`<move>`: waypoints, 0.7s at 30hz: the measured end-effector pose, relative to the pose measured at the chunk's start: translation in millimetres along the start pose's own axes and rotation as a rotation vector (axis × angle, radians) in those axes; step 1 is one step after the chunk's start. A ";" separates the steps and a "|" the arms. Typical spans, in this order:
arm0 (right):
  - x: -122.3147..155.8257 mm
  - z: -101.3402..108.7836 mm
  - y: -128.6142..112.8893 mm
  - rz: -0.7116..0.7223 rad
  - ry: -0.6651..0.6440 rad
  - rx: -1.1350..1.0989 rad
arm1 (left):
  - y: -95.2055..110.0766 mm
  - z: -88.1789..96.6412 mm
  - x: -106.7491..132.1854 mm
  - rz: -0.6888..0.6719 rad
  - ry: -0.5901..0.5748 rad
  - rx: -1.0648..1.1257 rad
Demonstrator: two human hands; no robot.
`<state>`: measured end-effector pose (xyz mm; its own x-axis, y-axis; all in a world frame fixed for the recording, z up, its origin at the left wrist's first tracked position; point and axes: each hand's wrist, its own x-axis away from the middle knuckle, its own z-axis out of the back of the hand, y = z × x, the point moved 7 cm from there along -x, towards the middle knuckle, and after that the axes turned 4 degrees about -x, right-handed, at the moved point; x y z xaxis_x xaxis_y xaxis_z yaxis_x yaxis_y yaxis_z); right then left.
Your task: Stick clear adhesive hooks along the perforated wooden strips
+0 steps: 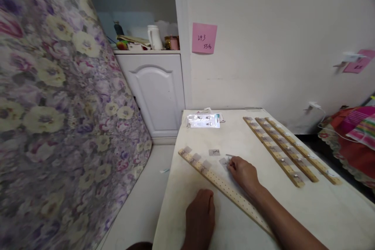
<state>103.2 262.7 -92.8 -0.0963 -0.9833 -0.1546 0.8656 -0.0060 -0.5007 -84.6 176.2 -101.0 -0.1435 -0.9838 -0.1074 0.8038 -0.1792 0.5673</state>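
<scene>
My right hand (pixel 243 172) is closed in a pinch at the edge of a small clear plastic piece (pixel 224 162) with something metallic on it. A thin pale strip lies by the fingertips, too small to name. Just left of it is a similar clear piece with a small metal part (pixel 215 152), flat on the table. My left hand (pixel 201 211) rests as a fist near the table's left side; its inside is hidden. Between the hands runs a long wooden strip with rows of holes (pixel 225 188), three clear pieces attached at its far end.
Three wooden strips (pixel 275 152) bearing clear pieces lie side by side at the right of the cream-covered table (pixel 187 179). A clear package with metal items (pixel 203 121) is at the back. Left of the table hangs a floral curtain (pixel 58 117); a white wall (pixel 249 66) stands behind.
</scene>
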 end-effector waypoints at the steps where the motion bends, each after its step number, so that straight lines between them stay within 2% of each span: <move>1: 0.4 0.3 -0.5 0.007 0.009 0.003 | 0.1 -0.4 -0.3 -0.003 -0.002 0.009; 4: 4.5 6.0 -4.3 0.061 0.046 -0.070 | 0.7 -1.1 -1.0 -0.019 0.007 0.036; 7: 13.5 12.9 -8.5 0.097 0.033 -0.277 | 1.2 -0.1 -1.0 -0.025 0.034 0.088; 12: 36.7 6.8 -17.1 0.025 -0.184 -0.663 | -1.1 4.0 -1.6 0.042 0.082 0.293; 16: 54.3 -10.6 -24.7 -0.092 -0.373 -0.926 | -0.4 1.1 -3.3 0.077 0.028 0.507; 18: 59.5 -18.0 -27.2 -0.125 -0.422 -0.998 | 1.3 -0.8 -3.5 0.072 -0.004 0.596; 21: 62.9 -22.6 -30.5 -0.107 -0.452 -0.990 | 2.4 -2.9 -2.6 0.078 -0.039 0.621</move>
<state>59.7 205.2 -106.5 0.2172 -0.9635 0.1566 0.0653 -0.1458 -0.9872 -80.6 178.3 -101.8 -0.1281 -0.9915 -0.0231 0.3287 -0.0644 0.9422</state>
